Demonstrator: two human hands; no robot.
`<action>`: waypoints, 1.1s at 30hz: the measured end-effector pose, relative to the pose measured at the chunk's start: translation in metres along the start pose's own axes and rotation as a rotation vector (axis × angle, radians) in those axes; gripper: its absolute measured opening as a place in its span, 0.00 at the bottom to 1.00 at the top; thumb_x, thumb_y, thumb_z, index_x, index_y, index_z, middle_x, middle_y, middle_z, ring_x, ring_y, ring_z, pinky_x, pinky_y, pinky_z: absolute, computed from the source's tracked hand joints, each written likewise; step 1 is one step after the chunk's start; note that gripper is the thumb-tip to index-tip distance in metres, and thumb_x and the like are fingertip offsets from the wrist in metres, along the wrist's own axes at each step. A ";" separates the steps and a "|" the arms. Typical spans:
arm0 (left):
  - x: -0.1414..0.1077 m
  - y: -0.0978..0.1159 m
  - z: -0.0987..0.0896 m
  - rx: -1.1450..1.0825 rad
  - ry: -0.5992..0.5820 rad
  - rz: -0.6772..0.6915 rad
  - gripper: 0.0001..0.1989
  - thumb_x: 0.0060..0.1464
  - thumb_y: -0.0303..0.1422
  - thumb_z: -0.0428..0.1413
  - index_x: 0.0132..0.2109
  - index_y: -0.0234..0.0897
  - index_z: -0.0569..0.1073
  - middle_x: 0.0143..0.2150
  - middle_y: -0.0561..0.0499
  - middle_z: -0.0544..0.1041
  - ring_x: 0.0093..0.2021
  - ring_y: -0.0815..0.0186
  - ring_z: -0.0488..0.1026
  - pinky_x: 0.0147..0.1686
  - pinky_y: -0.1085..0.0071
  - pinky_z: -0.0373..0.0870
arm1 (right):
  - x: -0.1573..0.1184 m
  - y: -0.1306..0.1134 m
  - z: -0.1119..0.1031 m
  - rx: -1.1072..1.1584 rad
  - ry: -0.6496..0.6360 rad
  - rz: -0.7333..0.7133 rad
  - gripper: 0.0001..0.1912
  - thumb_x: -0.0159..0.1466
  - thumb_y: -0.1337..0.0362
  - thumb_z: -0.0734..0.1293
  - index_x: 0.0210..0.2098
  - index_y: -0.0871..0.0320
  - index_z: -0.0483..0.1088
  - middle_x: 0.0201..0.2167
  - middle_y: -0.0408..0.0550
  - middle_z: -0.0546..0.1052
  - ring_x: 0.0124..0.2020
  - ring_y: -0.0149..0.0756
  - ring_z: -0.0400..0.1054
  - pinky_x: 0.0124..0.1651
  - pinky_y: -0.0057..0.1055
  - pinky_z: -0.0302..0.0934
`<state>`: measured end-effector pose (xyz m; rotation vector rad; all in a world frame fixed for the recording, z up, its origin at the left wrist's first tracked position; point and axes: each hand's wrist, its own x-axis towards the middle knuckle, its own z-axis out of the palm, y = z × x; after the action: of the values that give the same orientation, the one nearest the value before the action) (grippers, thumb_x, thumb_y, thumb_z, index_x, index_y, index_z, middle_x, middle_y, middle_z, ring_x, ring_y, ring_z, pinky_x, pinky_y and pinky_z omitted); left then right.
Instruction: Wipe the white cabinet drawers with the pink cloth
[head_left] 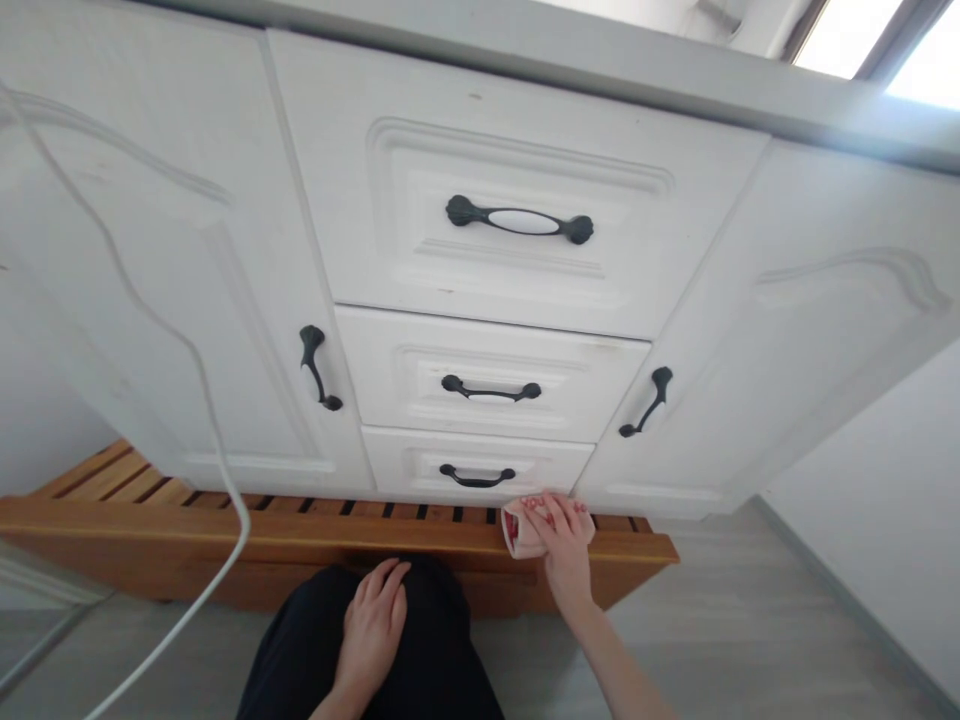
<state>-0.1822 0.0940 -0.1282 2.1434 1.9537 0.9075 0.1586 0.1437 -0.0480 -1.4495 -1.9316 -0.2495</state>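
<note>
- My right hand [564, 545] is flat on a pink cloth [525, 525] with red print, fingers spread over it, pressing it onto the wooden slatted platform [300, 535] at the foot of the cabinet.
- The cloth sits just below the bottom drawer [480, 462], near its right corner.
- My left hand [375, 612] holds nothing, just resting open on my knee in black trousers [435, 670].
- A white cable [225, 470] hangs down on the left, in front of the left cabinet door [150, 300].
</note>
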 end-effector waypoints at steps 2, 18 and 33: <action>-0.001 0.007 -0.005 0.038 -0.029 -0.042 0.18 0.65 0.34 0.44 0.54 0.42 0.74 0.55 0.46 0.76 0.56 0.55 0.72 0.53 0.51 0.73 | -0.023 -0.004 -0.009 0.235 -0.056 0.186 0.29 0.61 0.73 0.58 0.58 0.46 0.72 0.56 0.50 0.76 0.56 0.49 0.70 0.60 0.52 0.62; -0.023 0.231 -0.058 -1.594 -0.669 -0.674 0.33 0.52 0.48 0.63 0.63 0.43 0.67 0.68 0.42 0.64 0.67 0.51 0.63 0.64 0.59 0.61 | -0.081 -0.057 -0.093 0.906 -0.235 0.964 0.38 0.61 0.33 0.61 0.54 0.56 0.74 0.56 0.57 0.76 0.59 0.49 0.68 0.66 0.44 0.57; -0.019 0.230 -0.085 -1.784 -0.713 -0.739 0.36 0.44 0.37 0.70 0.59 0.41 0.66 0.56 0.41 0.76 0.57 0.52 0.74 0.57 0.60 0.69 | -0.076 -0.091 -0.110 0.811 -0.373 0.765 0.29 0.56 0.56 0.73 0.56 0.56 0.73 0.53 0.55 0.77 0.51 0.49 0.72 0.47 0.36 0.70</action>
<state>-0.0221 0.0103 0.0389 0.4578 0.6592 0.8603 0.1319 -0.0053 0.0076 -1.5571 -1.3026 1.0820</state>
